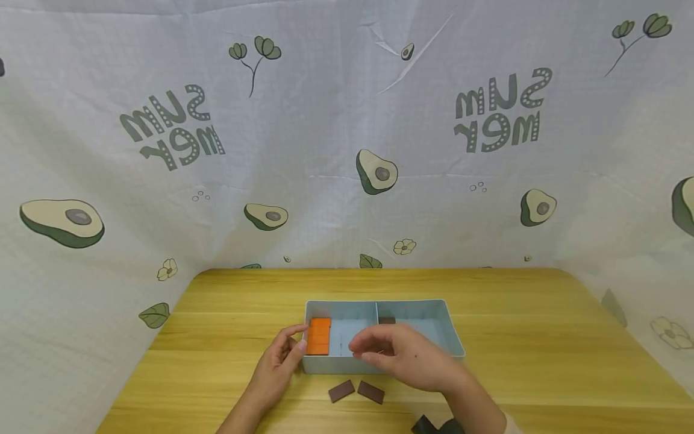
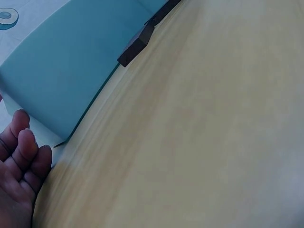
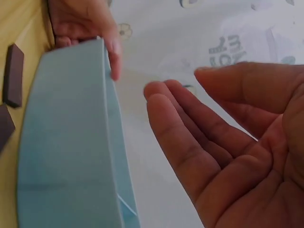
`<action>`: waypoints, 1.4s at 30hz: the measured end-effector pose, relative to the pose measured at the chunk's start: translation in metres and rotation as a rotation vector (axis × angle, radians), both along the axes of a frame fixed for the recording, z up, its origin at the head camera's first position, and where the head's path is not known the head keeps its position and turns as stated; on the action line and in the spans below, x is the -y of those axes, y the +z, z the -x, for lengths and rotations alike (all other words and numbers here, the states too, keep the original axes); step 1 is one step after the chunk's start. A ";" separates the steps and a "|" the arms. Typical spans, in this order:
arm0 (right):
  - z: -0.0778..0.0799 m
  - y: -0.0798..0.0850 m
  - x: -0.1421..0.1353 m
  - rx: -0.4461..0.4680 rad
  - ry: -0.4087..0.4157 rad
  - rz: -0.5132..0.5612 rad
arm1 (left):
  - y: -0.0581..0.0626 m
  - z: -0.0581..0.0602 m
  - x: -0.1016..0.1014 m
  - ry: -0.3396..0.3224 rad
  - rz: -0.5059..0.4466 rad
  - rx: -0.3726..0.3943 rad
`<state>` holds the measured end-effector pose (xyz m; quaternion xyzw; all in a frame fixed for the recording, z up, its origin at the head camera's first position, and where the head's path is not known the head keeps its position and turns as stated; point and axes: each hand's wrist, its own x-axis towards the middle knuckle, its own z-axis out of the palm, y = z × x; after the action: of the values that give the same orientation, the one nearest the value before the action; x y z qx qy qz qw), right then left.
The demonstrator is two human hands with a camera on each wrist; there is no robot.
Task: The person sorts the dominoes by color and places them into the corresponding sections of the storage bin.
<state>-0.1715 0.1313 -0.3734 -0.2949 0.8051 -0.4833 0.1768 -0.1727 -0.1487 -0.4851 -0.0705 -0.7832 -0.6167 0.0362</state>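
Note:
My left hand [image 1: 275, 367] is at the left end of a light blue two-compartment box [image 1: 338, 365], its thumb and index fingertip touching the rim near the front corner. In the left wrist view, the other fingers [image 2: 26, 149] lie loosely bent beside the end wall. My right hand [image 1: 412, 358] hovers over the box's front edge near the divider, holding nothing. Its fingers [image 3: 173, 137] are gently bent, with the thumb apart from them. Orange rectangular blocks [image 1: 318, 337] lie against the left wall. A dark brown block [image 1: 387, 320] sits right of the divider, partly hidden by my right hand.
Two dark brown rectangular blocks, one left [image 1: 341, 391] and one right [image 1: 371, 392], lie on the wooden table [image 1: 520, 337] before the box. A black object [image 1: 425, 425] shows by my right wrist. A white printed cloth [image 1: 325, 120] hangs behind and along the sides.

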 end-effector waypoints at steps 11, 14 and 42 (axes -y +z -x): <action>-0.004 -0.034 0.018 0.067 0.197 -0.177 | 0.000 0.000 0.000 -0.002 -0.001 -0.006; -0.003 -0.040 0.021 0.035 0.211 -0.210 | 0.000 0.000 0.000 -0.002 -0.002 -0.007; -0.009 -0.067 0.051 -0.337 0.169 -0.371 | 0.000 0.000 0.000 0.004 0.010 -0.020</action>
<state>-0.1628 0.0804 -0.4406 -0.4000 0.8705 -0.2550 0.1309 -0.1729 -0.1488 -0.4852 -0.0755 -0.7859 -0.6121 0.0451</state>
